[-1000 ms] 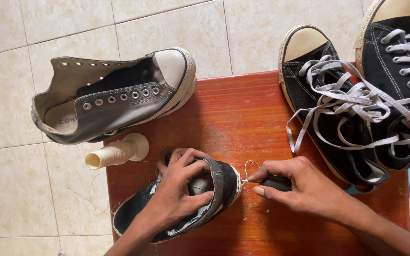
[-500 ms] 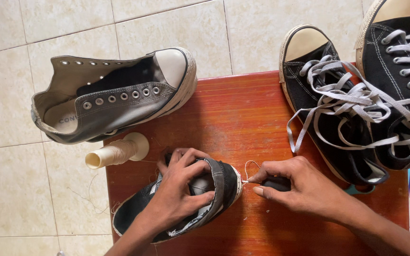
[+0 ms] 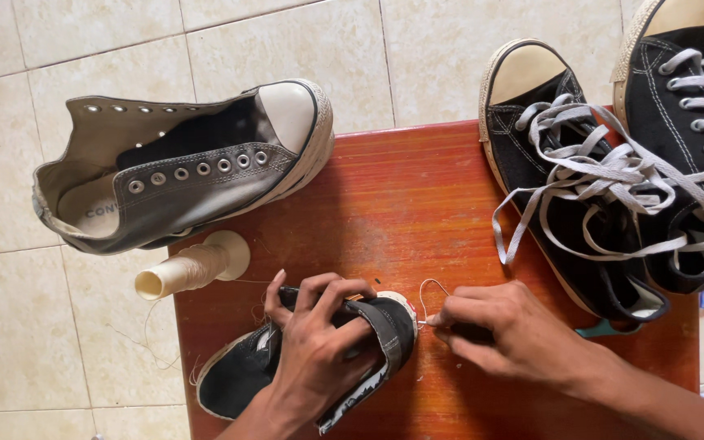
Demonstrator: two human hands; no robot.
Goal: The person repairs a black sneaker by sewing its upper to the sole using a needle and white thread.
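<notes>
Left hand (image 3: 315,358) clamped round small black shoe (image 3: 246,375); right hand (image 3: 507,334) pinching thread (image 3: 427,297) at toe.

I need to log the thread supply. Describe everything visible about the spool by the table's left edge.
The spool is a pale cream cone wound with off-white thread, with a wider round base. It lies on its side, narrow open end pointing left and overhanging the red wooden table, base toward the right. A loose strand trails down from it over the tiled floor. It sits just below the grey high-top shoe, with no clear gap between them. Neither hand touches it.
</notes>
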